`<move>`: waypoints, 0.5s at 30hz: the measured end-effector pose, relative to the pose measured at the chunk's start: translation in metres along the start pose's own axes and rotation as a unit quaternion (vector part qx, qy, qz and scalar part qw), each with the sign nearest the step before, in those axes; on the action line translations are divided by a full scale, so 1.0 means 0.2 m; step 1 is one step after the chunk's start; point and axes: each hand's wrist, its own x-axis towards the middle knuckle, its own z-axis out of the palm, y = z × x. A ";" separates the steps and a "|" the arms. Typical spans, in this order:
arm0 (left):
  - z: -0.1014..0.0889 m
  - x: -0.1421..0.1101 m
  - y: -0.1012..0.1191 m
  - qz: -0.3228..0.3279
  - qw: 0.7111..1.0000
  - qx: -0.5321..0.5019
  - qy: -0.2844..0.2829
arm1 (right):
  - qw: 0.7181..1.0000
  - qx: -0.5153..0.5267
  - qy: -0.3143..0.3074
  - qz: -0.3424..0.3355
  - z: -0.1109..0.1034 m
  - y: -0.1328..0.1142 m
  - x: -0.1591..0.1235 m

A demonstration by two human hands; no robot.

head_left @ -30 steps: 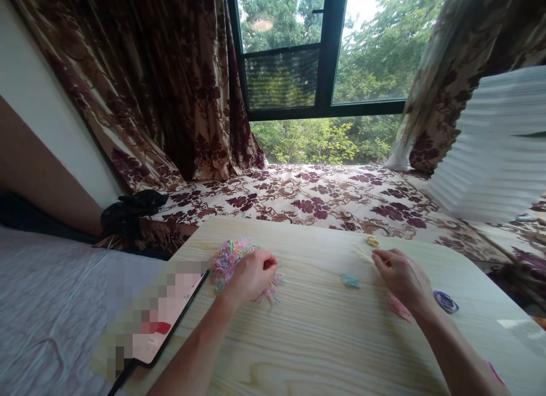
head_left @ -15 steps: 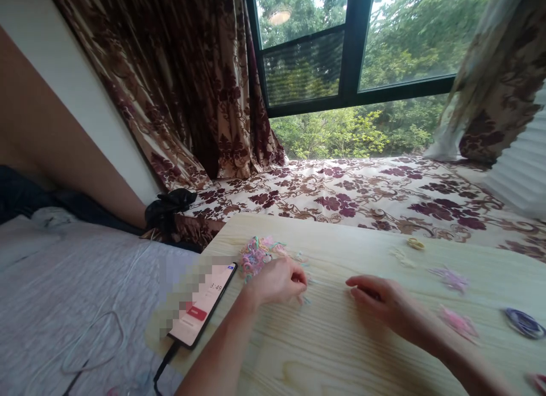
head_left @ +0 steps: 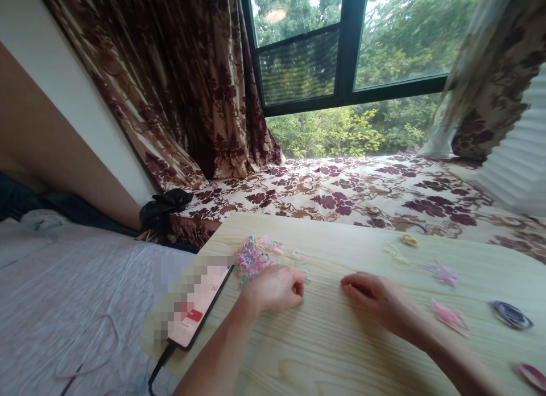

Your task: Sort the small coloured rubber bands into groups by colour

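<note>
A mixed heap of small colourful hair ties (head_left: pixel 252 258) lies on the left of the pale wooden table (head_left: pixel 315 350). My left hand (head_left: pixel 275 288) rests at its near right edge, fingers curled closed; a few loose ties show just beyond them. Further right, my right hand (head_left: pixel 375 296) hovers low over the wood, thumb and fingers pinched together. What either hand holds is hidden or too small to make out. Beyond the right hand lie sorted groups: cream ties (head_left: pixel 396 252), a yellow bundle (head_left: pixel 409 240), lilac ties (head_left: pixel 443 273) and pink ties (head_left: pixel 450 317).
Dark purple bands (head_left: pixel 511 314) and a dark pink band (head_left: pixel 532 378) lie at the far right. A phone (head_left: pixel 200 310) with a cable stands along the table's left edge. Behind the table is a flower-patterned window seat (head_left: pixel 333 199); a bed (head_left: pixel 77 305) is on the left.
My right hand has come away from the cream ties toward the table's middle, nearer my left hand. The left hand stays by the heap. The view has turned somewhat left.
</note>
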 end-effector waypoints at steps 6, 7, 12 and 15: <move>-0.01 0.02 0.04 0.023 0.998 -0.016 0.062 | 0.999 0.030 0.019 -0.006 0.01 0.01 0.00; -0.01 0.02 0.05 0.021 0.996 -0.039 0.081 | 0.999 0.040 0.023 -0.006 0.01 0.01 0.00; 0.01 0.06 0.11 -0.030 0.964 -0.240 0.109 | 0.991 0.124 0.059 -0.012 0.00 -0.02 0.00; 0.04 0.08 0.14 -0.043 0.932 -0.346 0.098 | 0.982 0.169 0.085 -0.016 -0.01 -0.07 0.00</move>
